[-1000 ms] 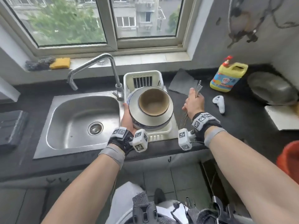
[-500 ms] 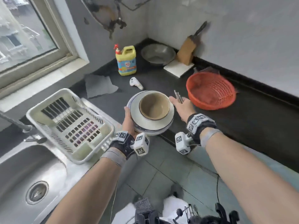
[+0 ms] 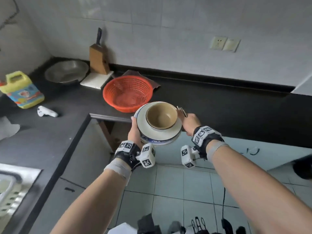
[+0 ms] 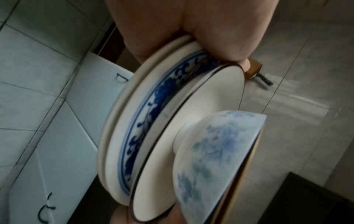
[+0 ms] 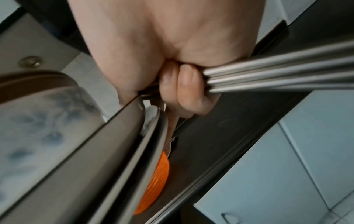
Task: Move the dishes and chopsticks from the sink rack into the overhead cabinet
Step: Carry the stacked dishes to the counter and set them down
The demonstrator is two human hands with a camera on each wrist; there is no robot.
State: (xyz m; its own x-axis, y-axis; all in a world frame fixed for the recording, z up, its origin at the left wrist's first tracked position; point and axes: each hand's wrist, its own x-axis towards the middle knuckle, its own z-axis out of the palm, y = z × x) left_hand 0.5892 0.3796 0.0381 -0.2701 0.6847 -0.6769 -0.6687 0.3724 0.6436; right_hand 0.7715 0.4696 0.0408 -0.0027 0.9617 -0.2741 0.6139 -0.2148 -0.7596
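My left hand holds a stack of plates from below, thumb on the rim, with a tan bowl nested on top. The left wrist view shows the stack edge-on: white plates, a blue-patterned plate between them, and the bowl with a pale blue flower print. My right hand grips a bundle of metal chopsticks just right of the stack. In the right wrist view the fingers curl round the chopsticks. The stack hovers over the counter's inner corner. No overhead cabinet shows.
A red mesh basket sits on the black counter just behind the stack. Further back stand a knife block, a steel bowl and a yellow detergent jug. The white rack is at the lower left edge.
I have turned right, away from the sink and window; both hands carried the dish stack and chopsticks off the rack to above the counter corner. Grips are unchanged.
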